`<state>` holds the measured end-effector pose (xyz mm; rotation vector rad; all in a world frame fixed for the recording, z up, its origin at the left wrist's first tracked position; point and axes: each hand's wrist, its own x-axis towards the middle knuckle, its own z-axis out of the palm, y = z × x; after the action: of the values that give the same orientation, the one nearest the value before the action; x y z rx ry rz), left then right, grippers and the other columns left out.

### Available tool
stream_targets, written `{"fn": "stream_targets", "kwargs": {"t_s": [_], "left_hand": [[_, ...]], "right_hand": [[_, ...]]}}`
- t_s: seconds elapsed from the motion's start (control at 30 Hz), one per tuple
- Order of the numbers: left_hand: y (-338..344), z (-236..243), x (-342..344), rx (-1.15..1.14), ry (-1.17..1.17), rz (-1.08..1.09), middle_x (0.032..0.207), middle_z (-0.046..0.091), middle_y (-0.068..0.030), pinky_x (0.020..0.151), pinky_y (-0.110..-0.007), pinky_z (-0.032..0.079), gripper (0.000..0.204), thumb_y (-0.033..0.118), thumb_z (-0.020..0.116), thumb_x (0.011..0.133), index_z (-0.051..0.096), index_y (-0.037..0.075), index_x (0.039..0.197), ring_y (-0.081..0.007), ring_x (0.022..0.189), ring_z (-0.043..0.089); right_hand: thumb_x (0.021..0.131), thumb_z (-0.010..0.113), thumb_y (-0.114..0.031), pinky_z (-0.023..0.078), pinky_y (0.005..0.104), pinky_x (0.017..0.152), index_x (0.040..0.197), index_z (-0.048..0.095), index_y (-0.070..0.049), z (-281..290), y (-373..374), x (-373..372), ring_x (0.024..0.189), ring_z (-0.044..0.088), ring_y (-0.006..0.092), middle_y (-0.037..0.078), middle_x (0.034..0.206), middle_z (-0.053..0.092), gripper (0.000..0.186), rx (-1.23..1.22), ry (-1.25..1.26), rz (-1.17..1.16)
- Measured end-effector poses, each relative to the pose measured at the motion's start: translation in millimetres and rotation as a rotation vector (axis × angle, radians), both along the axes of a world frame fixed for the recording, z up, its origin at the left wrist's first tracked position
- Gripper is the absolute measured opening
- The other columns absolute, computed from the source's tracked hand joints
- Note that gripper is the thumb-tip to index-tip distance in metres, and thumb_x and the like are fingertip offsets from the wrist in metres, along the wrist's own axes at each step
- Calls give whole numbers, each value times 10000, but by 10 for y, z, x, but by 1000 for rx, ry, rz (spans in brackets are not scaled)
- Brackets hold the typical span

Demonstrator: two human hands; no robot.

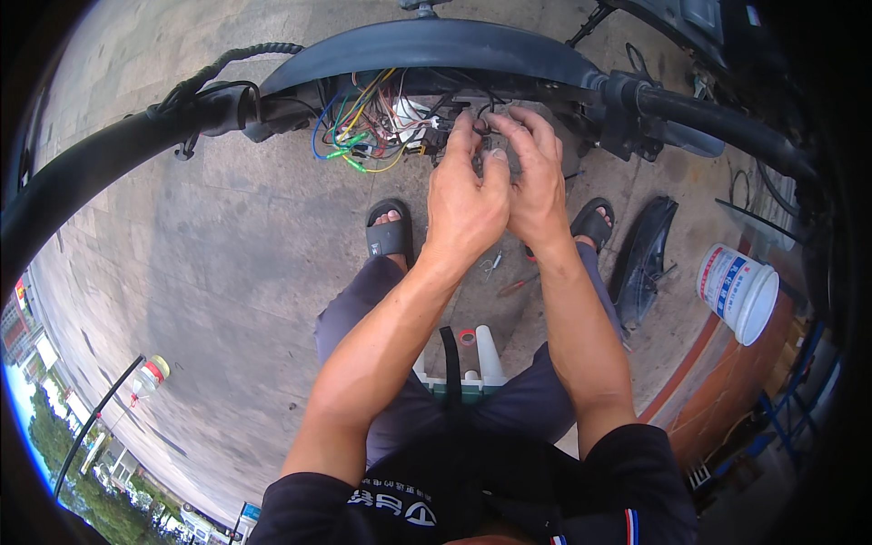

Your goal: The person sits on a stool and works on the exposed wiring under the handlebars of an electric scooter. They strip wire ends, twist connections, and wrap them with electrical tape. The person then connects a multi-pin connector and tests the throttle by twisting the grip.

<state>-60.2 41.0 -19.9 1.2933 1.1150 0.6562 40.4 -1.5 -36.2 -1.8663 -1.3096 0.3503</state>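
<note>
Both my hands meet at the wiring under a dark scooter-like handlebar cover (436, 47). My left hand (465, 195) is closed, thumb and fingers bent around a small dark part. Beside it, my right hand (538, 177) is closed too, its fingertips curled over the same spot, where thin black wires (491, 98) run in. What the fingertips grip is mostly hidden behind them. Just left of my left hand hangs a loose bundle of coloured wires (368, 104), with green connectors (350, 147) and a white connector piece (411, 120).
Black handlebar tubes (118, 150) extend to both sides. On the paved ground to the right lie a dark curved panel (643, 259) and a white bucket (738, 292). A red-handled tool (520, 285) rests between my feet. A bottle (150, 377) stands far left.
</note>
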Motion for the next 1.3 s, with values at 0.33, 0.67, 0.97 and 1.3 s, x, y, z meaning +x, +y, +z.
{"fn": "stream_targets", "kwargs": {"t_s": [0.33, 0.67, 0.97, 1.3], "left_hand": [[-129, -30, 65, -72, -71, -9, 1335, 530, -261, 1007, -306, 430, 656, 117, 546, 957, 220, -166, 1450, -242, 1216, 542], [-214, 12, 53, -85, -213, 121, 1302, 554, -266, 975, -346, 464, 597, 88, 503, 953, 206, -102, 1436, -268, 1166, 583], [51, -27, -79, -604, -383, 464, 1229, 580, -182, 818, -368, 509, 437, 164, 533, 961, 411, -25, 1335, -244, 984, 613], [389, -126, -108, -767, -647, 603, 1028, 649, -109, 837, -379, 489, 143, 187, 571, 969, 572, 76, 1059, -255, 991, 614]], "right_hand": [[793, 648, -53, 487, 402, 905, 1125, 683, -73, -80, 35, 71, 1033, 606, 326, 132, 1120, 647, 334, 30, 176, 57], [846, 616, -17, 543, 329, 715, 1099, 659, -22, -49, 93, 11, 789, 685, 230, 135, 1020, 681, 258, -82, 413, -38], [862, 613, -21, 530, 299, 683, 1114, 658, -25, -24, 139, 3, 744, 664, 183, 118, 962, 687, 256, -79, 394, -42], [880, 581, -2, 489, 256, 611, 1152, 670, -59, -69, 115, 10, 654, 587, 113, 69, 894, 645, 291, -22, 569, -23]]}}
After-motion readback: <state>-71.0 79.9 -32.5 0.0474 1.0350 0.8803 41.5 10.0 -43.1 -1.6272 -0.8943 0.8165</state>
